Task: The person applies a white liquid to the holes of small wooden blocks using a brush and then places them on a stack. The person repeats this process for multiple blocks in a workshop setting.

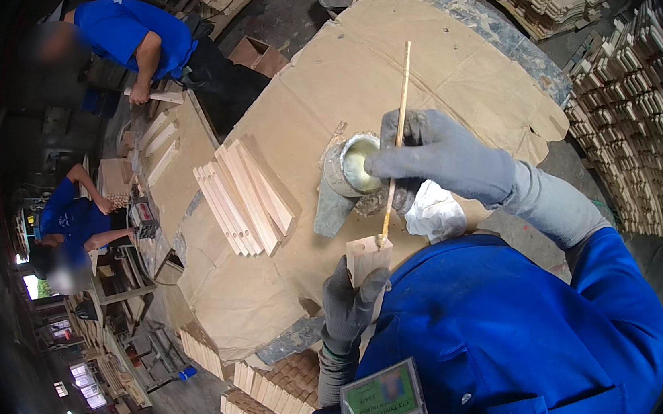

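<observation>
My left hand (350, 302), gloved, wraps shut around a short wooden block (369, 257) held upright at the near edge of the bench (412, 53). My right hand (431, 156), gloved, pinches a thin wooden stick (398, 135); its lower tip touches the block's top end. A small glue pot (355, 166) stands just beyond, probably part full. A row of wooden slats (245, 196) lies toward the bench's left edge

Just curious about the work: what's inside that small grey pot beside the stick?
The pot holds a pale yellowish, glue-like liquid. Its depth and bottom stay hidden, and the right hand covers its right rim.
</observation>
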Tool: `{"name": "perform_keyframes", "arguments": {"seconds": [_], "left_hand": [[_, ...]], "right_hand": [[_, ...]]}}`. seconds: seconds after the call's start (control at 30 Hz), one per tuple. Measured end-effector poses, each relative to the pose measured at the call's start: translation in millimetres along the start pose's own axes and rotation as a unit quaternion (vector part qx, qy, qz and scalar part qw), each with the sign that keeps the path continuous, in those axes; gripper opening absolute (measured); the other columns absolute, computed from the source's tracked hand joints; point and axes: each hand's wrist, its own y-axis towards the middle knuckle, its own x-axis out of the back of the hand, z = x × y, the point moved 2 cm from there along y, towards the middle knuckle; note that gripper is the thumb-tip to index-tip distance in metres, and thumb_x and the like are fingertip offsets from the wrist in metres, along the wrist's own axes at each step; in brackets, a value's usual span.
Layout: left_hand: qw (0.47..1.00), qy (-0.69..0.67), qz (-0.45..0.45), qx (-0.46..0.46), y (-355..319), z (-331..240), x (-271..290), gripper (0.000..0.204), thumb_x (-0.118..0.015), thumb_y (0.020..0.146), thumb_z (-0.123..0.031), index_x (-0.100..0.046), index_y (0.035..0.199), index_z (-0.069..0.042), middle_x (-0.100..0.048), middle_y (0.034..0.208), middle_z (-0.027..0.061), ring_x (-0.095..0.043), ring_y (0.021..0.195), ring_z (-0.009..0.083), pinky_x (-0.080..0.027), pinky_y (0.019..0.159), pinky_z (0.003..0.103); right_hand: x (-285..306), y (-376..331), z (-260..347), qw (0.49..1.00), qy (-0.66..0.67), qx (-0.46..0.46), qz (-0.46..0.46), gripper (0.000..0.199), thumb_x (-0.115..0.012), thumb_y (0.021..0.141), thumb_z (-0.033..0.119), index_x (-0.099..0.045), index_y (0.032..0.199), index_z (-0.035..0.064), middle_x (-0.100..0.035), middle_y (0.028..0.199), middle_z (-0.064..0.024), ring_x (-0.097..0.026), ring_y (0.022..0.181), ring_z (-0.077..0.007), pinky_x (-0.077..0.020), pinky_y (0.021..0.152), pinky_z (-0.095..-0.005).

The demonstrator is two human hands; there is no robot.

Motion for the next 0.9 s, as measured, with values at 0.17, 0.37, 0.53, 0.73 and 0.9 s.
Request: {"name": "perform_keyframes", "arguments": {"seconds": [0.17, 0.37, 0.53, 0.73, 0.9], "left_hand": [[1.0, -0.007, 0.009, 0.007, 0.8, -3.1, -3.1, 0.035, -0.064, 0.086, -0.024, -0.057, 0.107, 0.003, -0.064, 0.076, 0.0054, -0.061, 0.068, 0.0108, -0.049, 0.063, 0.025], [0.999, -0.031, 0.012, 0.009, 0.0, -0.8, -3.7, 0.033, -0.063, 0.086, -0.024, -0.057, 0.103, 0.004, -0.063, 0.074, 0.0056, -0.06, 0.066, 0.0112, -0.049, 0.061, 0.025], [1.0, -0.011, 0.014, 0.006, 0.5, -1.6, -4.4, 0.033, -0.063, 0.086, -0.024, -0.056, 0.102, 0.004, -0.062, 0.073, 0.006, -0.06, 0.065, 0.0115, -0.048, 0.06, 0.025], [1.0, -0.016, 0.009, 0.002, 0.8, 1.3, -4.4, 0.034, -0.062, 0.087, -0.025, -0.056, 0.103, 0.004, -0.063, 0.072, 0.0063, -0.06, 0.065, 0.0117, -0.048, 0.06, 0.025], [0.999, 0.018, 0.02, -0.018, 3.1, -0.5, -1.2, 0.033, -0.062, 0.087, -0.025, -0.056, 0.103, 0.004, -0.063, 0.072, 0.0061, -0.06, 0.064, 0.0119, -0.048, 0.059, 0.025]], "right_hand": [[-6.7, 3.0, -6.5, 0.998, 0.037, 0.002, -0.041, 0.023, -0.065, 0.085, 0.022, -0.058, 0.094, 0.0012, -0.062, 0.081, -0.0047, -0.06, 0.067, -0.0074, -0.0503, 0.058, -0.0203], [-12.3, 5.1, -11.6, 1.0, -0.017, 0.001, -0.007, 0.018, -0.065, 0.084, 0.012, -0.056, 0.093, -0.0007, -0.061, 0.081, -0.0048, -0.06, 0.071, -0.0077, -0.0495, 0.062, -0.0202], [-14.2, -2.6, -1.5, 1.0, 0.0, 0.023, 0.007, 0.019, -0.065, 0.085, 0.011, -0.056, 0.096, -0.0018, -0.062, 0.083, -0.0066, -0.061, 0.072, -0.0104, -0.0516, 0.065, -0.0231], [-13.2, -1.4, -5.3, 1.0, -0.014, 0.01, -0.015, 0.021, -0.065, 0.084, 0.012, -0.055, 0.097, -0.0015, -0.062, 0.085, -0.0064, -0.061, 0.071, -0.0101, -0.0512, 0.065, -0.0228], [-14.1, 0.0, -3.2, 1.0, -0.005, 0.024, -0.007, 0.025, -0.066, 0.084, 0.023, -0.057, 0.093, 0.0016, -0.062, 0.081, -0.0056, -0.06, 0.068, -0.0088, -0.0504, 0.06, -0.0216]]}}
